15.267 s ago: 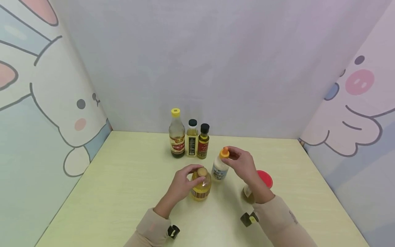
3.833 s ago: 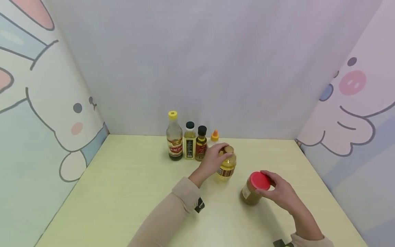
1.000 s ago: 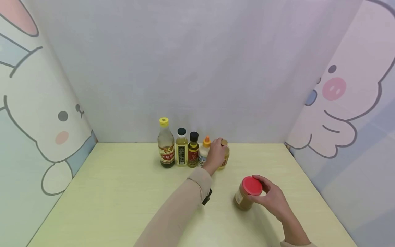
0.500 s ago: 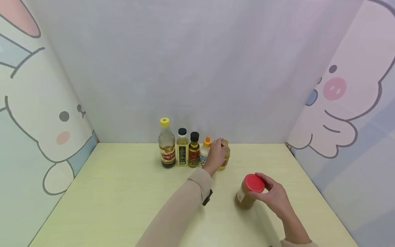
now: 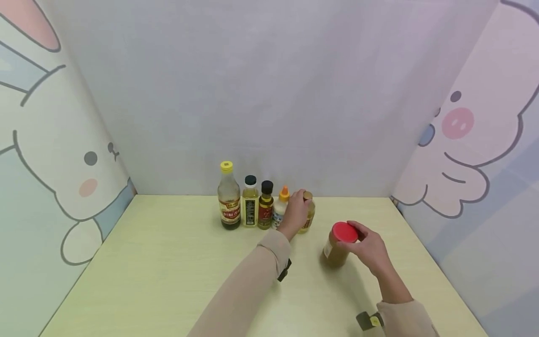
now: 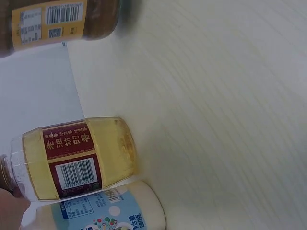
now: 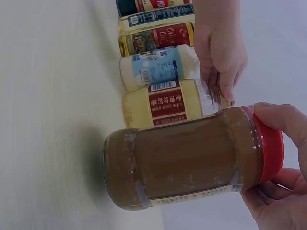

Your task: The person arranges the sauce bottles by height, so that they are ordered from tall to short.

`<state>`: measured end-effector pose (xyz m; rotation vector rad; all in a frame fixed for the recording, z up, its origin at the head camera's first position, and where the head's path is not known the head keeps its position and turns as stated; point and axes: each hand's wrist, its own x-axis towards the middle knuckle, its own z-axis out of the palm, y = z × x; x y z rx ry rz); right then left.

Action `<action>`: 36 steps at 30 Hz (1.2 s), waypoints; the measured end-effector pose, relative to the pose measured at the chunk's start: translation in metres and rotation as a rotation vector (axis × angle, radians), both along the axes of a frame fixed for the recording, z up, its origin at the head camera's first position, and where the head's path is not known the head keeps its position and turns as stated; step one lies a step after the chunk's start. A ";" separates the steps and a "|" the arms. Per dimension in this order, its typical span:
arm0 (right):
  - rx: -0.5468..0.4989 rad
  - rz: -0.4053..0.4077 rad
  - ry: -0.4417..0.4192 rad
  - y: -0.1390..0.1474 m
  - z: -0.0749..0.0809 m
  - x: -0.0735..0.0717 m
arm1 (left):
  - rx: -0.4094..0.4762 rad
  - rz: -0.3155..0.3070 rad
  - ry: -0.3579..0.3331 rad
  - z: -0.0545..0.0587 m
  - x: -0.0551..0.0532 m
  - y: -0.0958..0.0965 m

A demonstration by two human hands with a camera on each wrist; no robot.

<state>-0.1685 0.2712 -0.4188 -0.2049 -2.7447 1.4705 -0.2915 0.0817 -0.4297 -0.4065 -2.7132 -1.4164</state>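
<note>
My left hand [image 5: 295, 216] holds the golden cap of a small cooking oil bottle [image 5: 309, 223], standing at the right end of a row of bottles. Thumb and fingers close around that cap in the right wrist view, where the oil bottle [image 7: 163, 101] shows a dark red label. Curled round the red lid of a jar of brown spread [image 5: 335, 252], my right hand [image 5: 368, 245] holds it slightly tilted, in front and to the right of the row. A shadow lies beside the base of the jar [image 7: 187, 158]. Left of the oil bottle stands a white squeeze bottle [image 5: 280, 208] with an orange tip.
Farther left in the row are a dark red-labelled olive oil bottle [image 5: 265, 210], a square bottle of pale oil [image 5: 250, 208] and a tall yellow-capped bottle of dark liquid [image 5: 229, 201]. A grey wall [image 5: 261, 93] rises behind the pale yellow table [image 5: 168, 271].
The squeeze bottle, then the oil bottle, joined the row's right end. My right hand went from the squeeze bottle to the jar, and lately carried the jar toward the row.
</note>
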 end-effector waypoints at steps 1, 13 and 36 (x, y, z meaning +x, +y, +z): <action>-0.005 -0.005 0.000 0.000 0.000 -0.004 | -0.003 0.001 -0.003 0.000 0.000 0.000; -0.050 -0.062 0.028 -0.003 0.001 -0.048 | -0.034 0.016 -0.003 0.002 -0.001 0.001; -0.014 -0.127 0.046 -0.013 -0.005 -0.093 | -0.049 0.012 0.008 0.001 -0.001 0.002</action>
